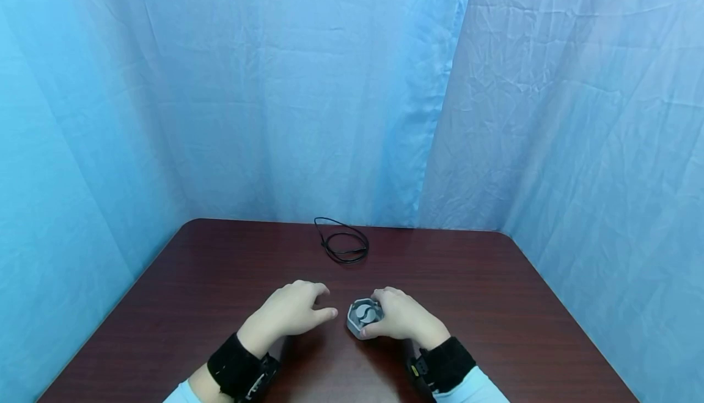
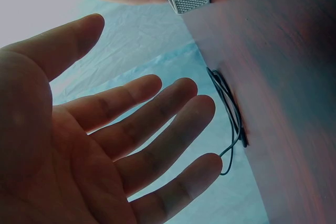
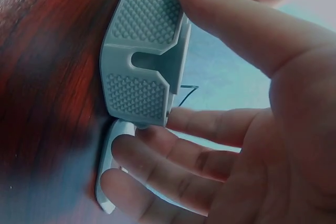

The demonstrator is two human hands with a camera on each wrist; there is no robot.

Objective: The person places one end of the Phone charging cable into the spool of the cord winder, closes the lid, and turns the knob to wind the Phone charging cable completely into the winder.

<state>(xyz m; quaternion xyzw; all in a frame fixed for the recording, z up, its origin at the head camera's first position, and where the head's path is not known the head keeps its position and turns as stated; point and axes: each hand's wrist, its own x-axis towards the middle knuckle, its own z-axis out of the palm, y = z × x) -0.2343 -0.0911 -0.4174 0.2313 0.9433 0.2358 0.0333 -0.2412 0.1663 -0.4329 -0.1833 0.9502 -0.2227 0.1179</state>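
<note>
A small grey eight-sided cable winder box (image 1: 363, 314) stands on the dark table, its top uncovered around a split round hub. My right hand (image 1: 406, 316) holds it by the sides, thumb at the near edge and fingers at the far edge. In the right wrist view the box's studded walls and slot (image 3: 144, 60) show, with a thin grey flap (image 3: 108, 156) beside its base, partly behind my fingers. To the left of the box, my left hand (image 1: 288, 310) hovers with fingers spread and nothing in it; its palm fills much of the left wrist view.
Near the table's far edge lies a loosely coiled black cable (image 1: 346, 262), one loop reaching up to the edge. Blue curtains (image 1: 308, 97) hang behind the table and on both sides. Black bands (image 1: 235, 366) with cameras sit on both wrists.
</note>
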